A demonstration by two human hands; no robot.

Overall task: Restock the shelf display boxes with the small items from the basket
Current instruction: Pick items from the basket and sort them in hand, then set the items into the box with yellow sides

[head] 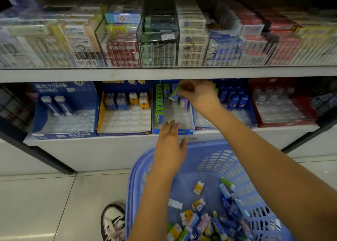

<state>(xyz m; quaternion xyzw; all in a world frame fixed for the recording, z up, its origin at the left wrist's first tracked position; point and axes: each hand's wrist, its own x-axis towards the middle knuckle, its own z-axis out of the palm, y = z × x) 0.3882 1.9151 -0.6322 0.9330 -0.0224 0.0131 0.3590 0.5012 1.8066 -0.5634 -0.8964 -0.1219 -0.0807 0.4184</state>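
A blue plastic basket [215, 160] stands on the floor below the shelf, with several small packaged erasers [209, 220] lying in its bottom. My right hand [198, 93] reaches into the middle blue display box [173, 130] and pinches a small green eraser pack [174, 93] over the clear tray. Green packs [159, 103] line that box's left side and a purple pack [184, 103] stands near the back. My left hand [170, 145] hovers open, fingers straight, between the basket's far rim and the box's front edge, holding nothing.
Other display boxes sit along the low shelf: a blue one [65, 111] at left, a yellow one [125, 109] with animal erasers, a blue one [235, 102] and a red one [280, 102] at right. Stacked boxes fill the upper shelf [164, 72]. My shoe [114, 220] rests beside the basket.
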